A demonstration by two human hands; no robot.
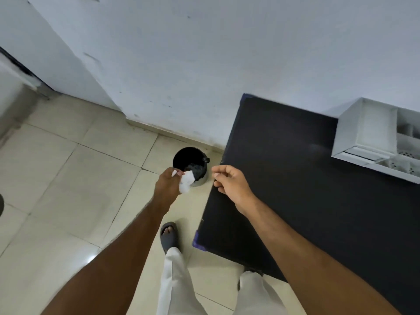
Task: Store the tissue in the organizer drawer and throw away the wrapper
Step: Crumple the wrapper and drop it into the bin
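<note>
Over the black bin [189, 163] on the floor, the left hand [167, 185] pinches a crumpled white wrapper [186, 181]. The right hand [229, 181] hangs loosely curled and empty by the desk's [284, 178] left edge.

I find the bin [190, 165] mouth open from above, its near rim partly covered by the left hand [168, 185] and the wrapper [186, 181] it pinches. The table [295, 178] closes off the bin's right side along its left edge. The wall [204, 64] closes the far side. Floor tiles [68, 167] to the left lie unobstructed. The organizer [375, 137] occupies the table's far right corner.
</note>
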